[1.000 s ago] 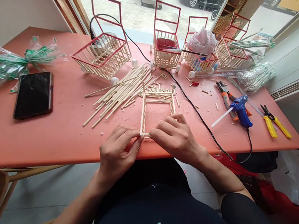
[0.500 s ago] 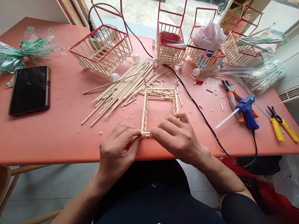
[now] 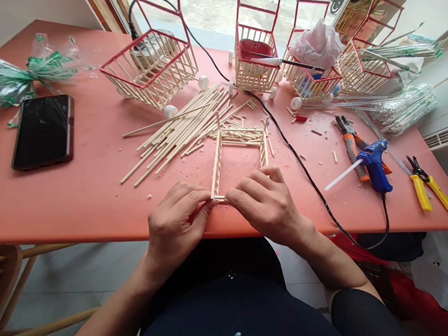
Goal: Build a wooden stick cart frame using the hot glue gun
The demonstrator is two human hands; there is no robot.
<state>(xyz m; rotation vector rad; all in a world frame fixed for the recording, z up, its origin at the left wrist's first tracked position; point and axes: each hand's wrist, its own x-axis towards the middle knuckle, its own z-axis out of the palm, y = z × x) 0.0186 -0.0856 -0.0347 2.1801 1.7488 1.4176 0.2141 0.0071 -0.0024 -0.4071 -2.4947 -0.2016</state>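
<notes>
My left hand (image 3: 175, 224) and my right hand (image 3: 266, 203) both pinch the near corner of a small frame of wooden sticks (image 3: 217, 157) that lies at the front edge of the salmon table (image 3: 68, 196). The frame has two ladder-like sides running away from me and a bundle of short sticks across its far end. My right hand covers the frame's near right part. A loose pile of long wooden sticks (image 3: 180, 130) lies just left of the frame.
Several stick carts with red rims (image 3: 150, 65) stand along the back. A blue glue gun (image 3: 373, 163), its black cord (image 3: 305, 175), orange pliers (image 3: 350, 137) and yellow cutters (image 3: 428, 188) lie right. A phone (image 3: 43, 131) and green-printed wrappers (image 3: 16, 79) lie left.
My hands keep their pinch on the frame's near corner. The view has tipped slightly, so everything on the table sits a bit higher in the picture.
</notes>
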